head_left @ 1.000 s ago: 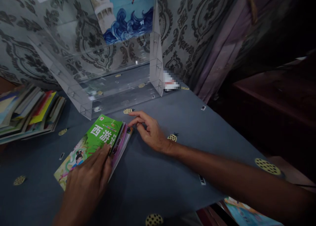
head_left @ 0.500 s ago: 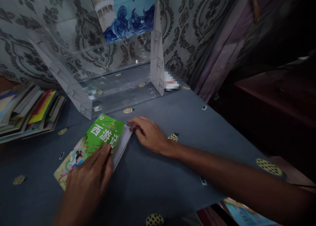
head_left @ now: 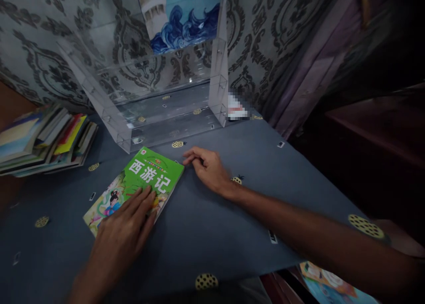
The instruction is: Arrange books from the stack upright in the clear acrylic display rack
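Observation:
A green storybook (head_left: pixel 151 169) with white Chinese characters and a cartoon figure on its cover lies closed, at a slant on the table. My left hand (head_left: pixel 129 224) rests flat on the lower part of the cover, fingers stretched out, hiding some of the picture. At the book's upper right corner is my right hand (head_left: pixel 207 169), its fingers loosely bent and fingertips at the corner edge. A small gap shows between its thumb and fingers, and I see nothing gripped there.
Behind the book stands a clear acrylic rack (head_left: pixel 121 131) holding a picture book (head_left: pixel 186 25) with blue waves. A leaning stack of books (head_left: pixel 49 140) sits at left. The grey tablecloth (head_left: pixel 232 237) has a pineapple print. A purple curtain (head_left: pixel 308 73) hangs at right.
The book's cover has come down flat over the white pages that showed at its right side. My left hand stays on the cover; my right hand stays by the corner. The view has shifted slightly.

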Tool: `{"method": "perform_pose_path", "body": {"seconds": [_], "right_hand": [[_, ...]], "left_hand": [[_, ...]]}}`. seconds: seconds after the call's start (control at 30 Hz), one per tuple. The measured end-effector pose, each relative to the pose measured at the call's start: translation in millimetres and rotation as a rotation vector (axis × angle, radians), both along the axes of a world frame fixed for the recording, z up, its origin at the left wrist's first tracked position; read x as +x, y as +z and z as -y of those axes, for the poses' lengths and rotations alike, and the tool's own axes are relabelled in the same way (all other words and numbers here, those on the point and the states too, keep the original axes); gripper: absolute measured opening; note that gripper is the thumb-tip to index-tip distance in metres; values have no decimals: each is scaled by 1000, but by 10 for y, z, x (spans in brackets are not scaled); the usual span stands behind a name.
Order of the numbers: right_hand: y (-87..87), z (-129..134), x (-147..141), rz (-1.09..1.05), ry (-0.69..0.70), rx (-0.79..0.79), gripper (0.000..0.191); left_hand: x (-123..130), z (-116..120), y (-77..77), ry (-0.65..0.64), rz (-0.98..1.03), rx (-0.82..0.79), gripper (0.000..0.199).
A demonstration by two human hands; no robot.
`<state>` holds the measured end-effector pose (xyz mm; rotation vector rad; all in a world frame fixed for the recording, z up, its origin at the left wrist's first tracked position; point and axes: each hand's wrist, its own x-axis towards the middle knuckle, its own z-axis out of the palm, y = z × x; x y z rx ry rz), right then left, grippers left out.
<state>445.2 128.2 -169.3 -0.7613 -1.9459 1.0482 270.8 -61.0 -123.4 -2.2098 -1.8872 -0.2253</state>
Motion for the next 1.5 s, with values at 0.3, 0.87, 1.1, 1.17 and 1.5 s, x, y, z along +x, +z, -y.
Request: {"method": "perform_pose_path", "body": {"seconds": [0.3, 0.87, 1.1, 1.17, 1.5], "right_hand": [[33, 118, 17, 248, 238, 596, 23], [37, 133, -280, 297, 347, 666, 14], [-61, -112, -619, 245, 395, 685, 15], [-80, -172, -696, 243, 397, 671, 15], [-115, -270, -762, 282, 407, 487, 26]], "left_hand": [[-721, 507, -145, 109, 168, -60, 43], [-594, 909, -151, 339, 39, -58, 51], [-470, 871, -389, 447, -17, 48, 50], [-456, 817, -396, 458, -39, 43, 50], [-436, 673, -279, 113, 2, -56, 71]]}}
